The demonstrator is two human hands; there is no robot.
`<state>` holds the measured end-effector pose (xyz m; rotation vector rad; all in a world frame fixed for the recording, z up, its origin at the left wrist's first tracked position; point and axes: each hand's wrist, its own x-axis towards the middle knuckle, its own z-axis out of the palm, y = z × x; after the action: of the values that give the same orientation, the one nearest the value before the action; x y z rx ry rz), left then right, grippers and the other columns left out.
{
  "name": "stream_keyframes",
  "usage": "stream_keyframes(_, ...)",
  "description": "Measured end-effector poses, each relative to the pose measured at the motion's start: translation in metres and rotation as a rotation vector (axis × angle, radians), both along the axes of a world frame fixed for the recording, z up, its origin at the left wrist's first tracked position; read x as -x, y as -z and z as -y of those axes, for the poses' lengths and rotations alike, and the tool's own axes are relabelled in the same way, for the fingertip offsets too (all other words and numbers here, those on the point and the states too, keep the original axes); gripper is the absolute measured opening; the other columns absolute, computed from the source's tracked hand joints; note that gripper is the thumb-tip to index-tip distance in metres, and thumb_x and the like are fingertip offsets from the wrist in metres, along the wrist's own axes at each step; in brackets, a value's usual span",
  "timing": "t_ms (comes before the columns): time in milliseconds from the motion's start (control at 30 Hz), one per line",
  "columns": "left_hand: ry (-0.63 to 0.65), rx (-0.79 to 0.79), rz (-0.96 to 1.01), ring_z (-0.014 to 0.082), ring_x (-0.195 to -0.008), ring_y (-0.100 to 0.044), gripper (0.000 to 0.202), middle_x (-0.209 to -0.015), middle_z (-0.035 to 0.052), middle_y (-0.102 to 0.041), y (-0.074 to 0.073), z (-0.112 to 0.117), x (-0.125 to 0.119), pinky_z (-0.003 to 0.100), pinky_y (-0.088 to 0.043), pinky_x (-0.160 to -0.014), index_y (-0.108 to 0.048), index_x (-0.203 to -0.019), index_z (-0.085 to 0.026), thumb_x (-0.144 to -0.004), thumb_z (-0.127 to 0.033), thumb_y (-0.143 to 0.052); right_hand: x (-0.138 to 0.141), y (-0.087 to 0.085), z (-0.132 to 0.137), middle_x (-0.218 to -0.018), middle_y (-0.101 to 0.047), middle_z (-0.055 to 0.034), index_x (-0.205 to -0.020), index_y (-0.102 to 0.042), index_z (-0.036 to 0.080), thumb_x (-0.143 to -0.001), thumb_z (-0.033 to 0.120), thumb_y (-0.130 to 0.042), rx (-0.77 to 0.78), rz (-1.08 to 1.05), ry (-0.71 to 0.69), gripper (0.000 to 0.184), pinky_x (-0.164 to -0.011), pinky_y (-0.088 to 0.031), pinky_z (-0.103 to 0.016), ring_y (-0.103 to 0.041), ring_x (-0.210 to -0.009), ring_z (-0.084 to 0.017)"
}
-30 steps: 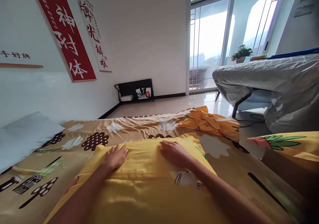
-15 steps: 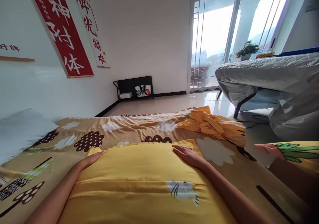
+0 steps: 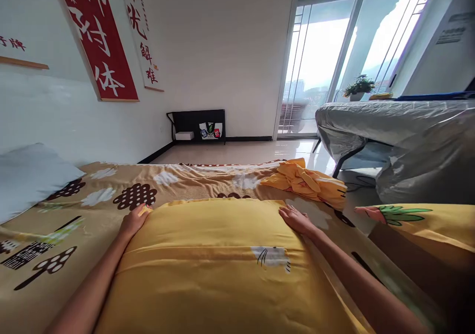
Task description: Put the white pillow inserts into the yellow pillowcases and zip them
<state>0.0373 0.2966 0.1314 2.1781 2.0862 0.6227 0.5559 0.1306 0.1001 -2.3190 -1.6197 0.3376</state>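
A plump yellow pillow (image 3: 208, 225) lies right in front of me, with a flap seam across it and a white whiskered print near its right side. My left hand (image 3: 134, 221) is closed on the pillow's far left corner, where a small patterned bit of cloth shows by the fingertips. At the far right corner, my right hand (image 3: 297, 220) has its fingers bent over the pillow's edge. The thumbs' grip underneath is partly hidden. Beyond the right hand, a crumpled orange-yellow cloth (image 3: 306, 181) rests on the patterned bed sheet (image 3: 196, 181).
A pale pillow (image 3: 35, 178) lies at the left by the wall. Yellow fabric with a plant print (image 3: 430, 220) is at the right. Behind it stands a table with a silvery cover (image 3: 393, 116), bearing a potted plant (image 3: 359, 87). A low black rack (image 3: 198, 126) stands against the far wall.
My left hand has gone from lying flat on the pillow to gripping its corner. My right hand has shifted outward to the right corner, its fingers now bent. The view has tilted slightly.
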Motion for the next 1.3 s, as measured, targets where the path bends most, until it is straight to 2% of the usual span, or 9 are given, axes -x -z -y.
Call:
stream_keyframes(100, 0.066, -0.193, 0.089, 0.025, -0.126, -0.049, 0.048, -0.138, 0.0107, -0.051, -0.042, 0.026, -0.015, 0.037, -0.04, -0.105, -0.041, -0.136, -0.007, -0.093, -0.023, -0.025, 0.023, -0.04, 0.018, -0.151, -0.033, -0.0105, -0.136, -0.049, 0.019, -0.09, 0.037, -0.042, -0.1, 0.073, 0.001, 0.05, -0.112, -0.021, -0.05, -0.025, -0.141, -0.029)
stream_keyframes(233, 0.415, -0.293, 0.084, 0.0181, -0.133, -0.04, 0.048, -0.143, 0.0018, -0.047, -0.076, 0.065, -0.066, 0.032, -0.03, -0.112, -0.045, -0.137, -0.017, -0.096, -0.037, -0.03, 0.101, -0.077, 0.027, -0.152, -0.031, -0.0077, -0.142, -0.042, 0.022, -0.093, 0.046, -0.038, -0.349, 0.146, -0.228, 0.054, -0.113, -0.022, -0.045, -0.026, -0.141, -0.024)
stream_keyframes(333, 0.662, -0.144, -0.073, 0.0208, -0.139, -0.031, 0.05, -0.148, 0.0007, -0.04, -0.053, 0.08, -0.09, 0.04, -0.021, -0.116, -0.051, -0.134, -0.026, -0.092, -0.05, -0.037, 0.165, -0.065, 0.025, -0.151, -0.033, -0.0066, -0.143, -0.039, 0.025, -0.095, 0.052, -0.032, -0.393, 0.129, -0.38, 0.055, -0.113, -0.021, -0.046, -0.027, -0.14, -0.022)
stream_keyframes(533, 0.353, 0.19, -0.153, 0.024, -0.142, -0.025, 0.058, -0.152, 0.0078, -0.031, 0.016, 0.036, -0.043, 0.046, -0.019, -0.115, -0.037, -0.144, -0.022, -0.094, -0.049, -0.026, 0.204, -0.009, 0.021, -0.151, -0.033, -0.0074, -0.141, -0.042, 0.023, -0.098, 0.045, -0.03, -0.36, 0.132, -0.391, 0.051, -0.115, -0.018, -0.043, -0.024, -0.142, -0.019)
stream_keyframes(733, 0.288, 0.216, -0.091, 0.0276, -0.142, -0.024, 0.061, -0.151, 0.008, -0.032, 0.019, 0.019, -0.024, 0.054, -0.02, -0.113, -0.039, -0.143, -0.022, -0.093, -0.054, -0.025, 0.199, -0.011, 0.03, -0.149, -0.037, -0.0102, -0.141, -0.042, 0.022, -0.098, 0.041, -0.031, -0.486, 0.189, -0.419, 0.048, -0.112, -0.025, -0.045, -0.029, -0.14, -0.022)
stream_keyframes(833, 0.277, 0.185, -0.046, 0.0276, -0.142, -0.025, 0.06, -0.151, 0.0063, -0.032, 0.02, 0.025, -0.026, 0.055, -0.021, -0.112, -0.04, -0.142, -0.024, -0.092, -0.054, -0.027, 0.214, -0.016, 0.047, -0.153, -0.026, -0.0131, -0.148, -0.029, 0.019, -0.099, 0.038, -0.033, -0.65, 0.268, -0.581, 0.053, -0.113, -0.022, -0.048, -0.02, -0.143, -0.024)
stream_keyframes(1000, 0.277, 0.078, 0.05, 0.0228, -0.139, -0.032, 0.054, -0.144, 0.0067, -0.044, 0.023, 0.031, -0.021, 0.044, -0.023, -0.115, -0.053, -0.132, -0.021, -0.092, -0.047, -0.029, 0.242, -0.019, 0.07, -0.154, -0.026, -0.0045, -0.151, -0.019, 0.027, -0.097, 0.047, -0.037, -0.413, 0.23, -0.895, 0.06, -0.114, -0.023, -0.044, -0.024, -0.142, -0.02)
stream_keyframes(1133, 0.302, 0.024, 0.174, 0.019, -0.134, -0.041, 0.06, -0.138, 0.0076, -0.051, 0.027, 0.031, -0.009, 0.034, -0.029, -0.113, -0.057, -0.126, -0.014, -0.089, -0.049, -0.026, 0.246, -0.017, 0.075, -0.155, -0.021, -0.0041, -0.151, -0.019, 0.028, -0.096, 0.046, -0.039, -0.339, 0.168, -0.871, 0.06, -0.116, -0.02, -0.046, -0.02, -0.143, -0.021)
stream_keyframes(1300, 0.345, -0.013, 0.341, 0.0243, -0.128, -0.048, 0.064, -0.132, 0.0078, -0.057, 0.034, 0.025, 0.0, 0.038, -0.034, -0.112, -0.065, -0.117, -0.015, -0.077, -0.059, -0.041, 0.243, -0.013, 0.08, -0.153, -0.025, -0.0054, -0.15, -0.022, 0.024, -0.096, 0.036, -0.043, -0.374, 0.18, -0.867, 0.06, -0.116, -0.021, -0.042, -0.022, -0.142, -0.02)
